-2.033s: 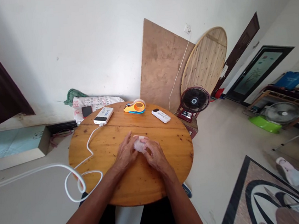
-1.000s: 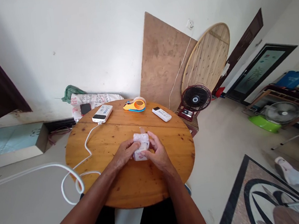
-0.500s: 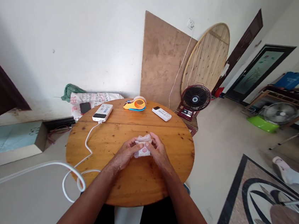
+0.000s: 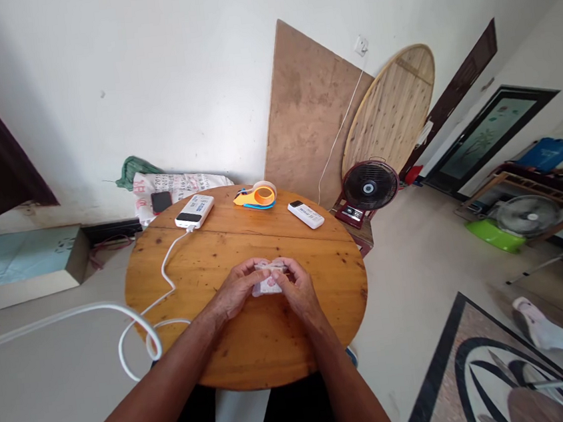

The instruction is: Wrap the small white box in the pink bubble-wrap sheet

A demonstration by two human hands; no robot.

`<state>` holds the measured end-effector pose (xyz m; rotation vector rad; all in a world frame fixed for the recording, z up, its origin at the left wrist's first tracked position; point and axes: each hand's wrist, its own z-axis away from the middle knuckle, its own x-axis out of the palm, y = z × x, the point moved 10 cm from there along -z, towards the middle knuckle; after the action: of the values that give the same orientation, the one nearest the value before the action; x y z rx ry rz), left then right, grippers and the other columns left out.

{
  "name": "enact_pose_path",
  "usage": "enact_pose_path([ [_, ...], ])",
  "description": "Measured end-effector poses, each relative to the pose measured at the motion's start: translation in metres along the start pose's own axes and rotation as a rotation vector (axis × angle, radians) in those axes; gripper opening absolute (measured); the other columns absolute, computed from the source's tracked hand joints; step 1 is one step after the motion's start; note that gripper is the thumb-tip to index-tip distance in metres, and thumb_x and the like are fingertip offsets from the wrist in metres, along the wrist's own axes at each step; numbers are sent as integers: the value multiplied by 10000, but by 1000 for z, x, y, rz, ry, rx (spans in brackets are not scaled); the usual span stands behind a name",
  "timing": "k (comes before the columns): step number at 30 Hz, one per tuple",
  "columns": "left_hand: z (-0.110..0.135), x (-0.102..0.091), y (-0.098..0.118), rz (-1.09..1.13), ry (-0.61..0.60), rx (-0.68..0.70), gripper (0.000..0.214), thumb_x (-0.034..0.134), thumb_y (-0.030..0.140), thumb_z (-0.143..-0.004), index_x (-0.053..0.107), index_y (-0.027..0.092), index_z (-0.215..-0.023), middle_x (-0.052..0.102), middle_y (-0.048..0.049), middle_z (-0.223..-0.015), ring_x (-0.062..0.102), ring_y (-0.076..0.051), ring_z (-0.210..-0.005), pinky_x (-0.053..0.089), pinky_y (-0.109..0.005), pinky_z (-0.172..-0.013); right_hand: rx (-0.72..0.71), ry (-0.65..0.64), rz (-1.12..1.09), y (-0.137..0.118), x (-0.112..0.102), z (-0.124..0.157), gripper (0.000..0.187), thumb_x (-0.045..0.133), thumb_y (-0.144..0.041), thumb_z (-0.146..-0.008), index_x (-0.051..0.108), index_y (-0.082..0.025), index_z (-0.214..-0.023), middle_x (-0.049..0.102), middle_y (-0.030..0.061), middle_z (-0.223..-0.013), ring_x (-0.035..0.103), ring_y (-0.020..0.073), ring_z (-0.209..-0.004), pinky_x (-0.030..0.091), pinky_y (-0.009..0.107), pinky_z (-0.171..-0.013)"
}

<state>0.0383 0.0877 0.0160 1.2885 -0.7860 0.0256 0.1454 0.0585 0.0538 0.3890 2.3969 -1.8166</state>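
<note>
Both my hands meet over the middle of a round wooden table (image 4: 206, 259). Between them sits a small whitish packet (image 4: 267, 281) with a pink mark, lying low on the tabletop. My left hand (image 4: 237, 292) curls its fingers over the packet's left end. My right hand (image 4: 297, 292) pinches the right end, fingers pressed together. Most of the packet is hidden by my fingers.
At the far side of the table lie a white power bank (image 4: 194, 211) with a white cable (image 4: 168, 276), an orange tape dispenser (image 4: 254, 196) and a white remote (image 4: 305, 214). A floor fan (image 4: 370, 188) stands beyond. Someone's foot (image 4: 545, 327) shows at the right.
The packet, held upright a second ago, has been turned and pressed flat toward the table. Both hands have closed over it more tightly.
</note>
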Motion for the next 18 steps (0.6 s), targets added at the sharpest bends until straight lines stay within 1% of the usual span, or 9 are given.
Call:
enact_pose_path([
  [2,0,-2,0,-3,9,1,366,776,305,-642,613,159,-935,669,-26,-856,613,-142,-710,454,-256,-663,-16,-14,-3,-4,1,0,279,582,-373,-833,605,-179,-1033,670,21,-798,621,156,-734,495,249,-689],
  [6,1,-2,0,-19,-2,-13,358,765,299,-650,599,164,-938,659,-20,-847,608,-141,-713,450,-254,-658,-16,-27,39,-6,1,1,265,582,-372,-829,620,-177,-1005,677,18,-782,622,156,-716,488,241,-661],
  [10,2,2,0,-13,-14,-24,369,763,298,-645,595,172,-949,651,-9,-851,606,-135,-719,456,-254,-675,-28,-47,86,-7,3,1,279,572,-360,-838,632,-173,-1036,694,29,-842,635,159,-735,490,241,-674],
  [12,2,3,0,-7,-14,-22,381,765,296,-638,599,177,-959,648,-3,-849,605,-132,-720,458,-254,-684,-42,-47,112,-9,3,2,294,556,-353,-852,630,-174,-1073,700,38,-906,641,158,-755,493,245,-696],
  [16,1,1,0,-41,-4,-13,404,765,306,-628,615,182,-982,656,-8,-870,604,-133,-733,454,-249,-690,-83,-33,192,-14,3,4,293,503,-329,-890,628,-191,-1115,680,56,-1067,638,170,-888,491,255,-774],
  [18,1,0,0,-83,-7,-5,405,760,323,-634,624,178,-986,664,-18,-882,605,-139,-740,452,-251,-691,-112,-12,242,-17,2,4,277,493,-314,-897,635,-197,-1104,666,62,-1104,617,183,-974,483,264,-817],
])
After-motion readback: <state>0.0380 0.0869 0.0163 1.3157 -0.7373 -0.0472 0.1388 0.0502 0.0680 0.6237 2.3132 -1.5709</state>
